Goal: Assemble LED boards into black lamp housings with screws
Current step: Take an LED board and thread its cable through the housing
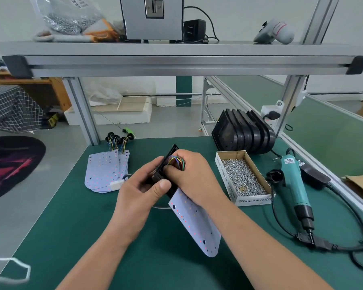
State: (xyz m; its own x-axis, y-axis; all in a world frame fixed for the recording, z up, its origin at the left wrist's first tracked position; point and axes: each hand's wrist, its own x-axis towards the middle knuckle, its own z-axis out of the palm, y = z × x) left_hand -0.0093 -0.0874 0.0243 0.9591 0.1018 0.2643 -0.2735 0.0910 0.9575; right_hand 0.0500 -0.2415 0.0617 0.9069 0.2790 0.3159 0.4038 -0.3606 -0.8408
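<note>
A black lamp housing point(169, 156) is held on edge above the green table. My left hand point(143, 189) grips its near side, thumb across the front. My right hand point(190, 174) pinches the coloured wires point(177, 161) at the housing. A white LED board point(197, 222) hangs from those wires, slanting down toward me under my right wrist. More LED boards point(105, 172) lie stacked at the left with their wires and black grommets point(118, 139). A row of black housings point(243, 132) stands at the back right.
An open cardboard box of screws point(242, 176) sits right of my hands. A teal electric screwdriver point(296, 189) with its black cable point(344, 248) lies further right. An aluminium frame with a shelf point(176, 59) spans overhead. The table's left edge drops to the floor.
</note>
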